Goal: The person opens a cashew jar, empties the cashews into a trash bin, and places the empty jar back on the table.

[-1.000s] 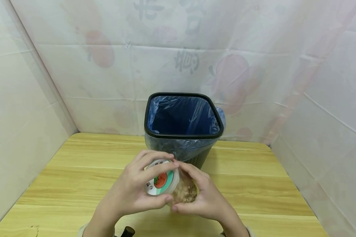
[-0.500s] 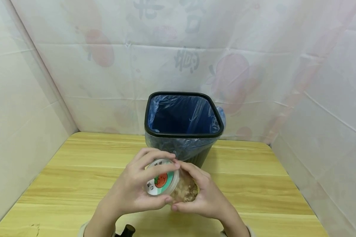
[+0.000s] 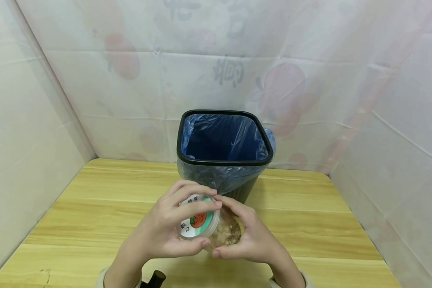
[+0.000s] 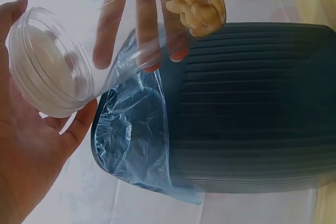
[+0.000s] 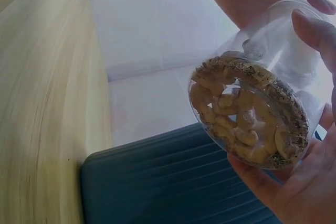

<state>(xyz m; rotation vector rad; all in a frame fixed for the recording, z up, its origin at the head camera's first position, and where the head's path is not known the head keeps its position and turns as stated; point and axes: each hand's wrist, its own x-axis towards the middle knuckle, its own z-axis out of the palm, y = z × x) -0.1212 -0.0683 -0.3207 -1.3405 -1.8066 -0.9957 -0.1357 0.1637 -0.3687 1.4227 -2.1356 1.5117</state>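
Observation:
A clear plastic jar [image 3: 225, 230] is held tilted between both hands, in front of the bin. Cashews [image 5: 247, 119] with dark specks lie at its bottom end. My left hand [image 3: 163, 230] grips the round lid [image 3: 198, 220], which bears a white and green label with a red-orange fruit drawing. My right hand [image 3: 253, 236] holds the jar's body, thumb near side and fingers beyond. In the left wrist view the lid [image 4: 50, 66] sits at the jar's mouth; whether it is loosened cannot be told.
A dark ribbed trash bin [image 3: 248, 188] with a black rim and a blue plastic bag [image 3: 219, 174] stands behind the hands on the wooden table [image 3: 93, 208]. A black cylindrical object [image 3: 157, 278] shows at the lower edge. White printed cloth walls [image 3: 158, 88] surround the table.
The head view has shifted slightly. Both hands and the jar sit a touch further right in it, with the same grip on lid and body.

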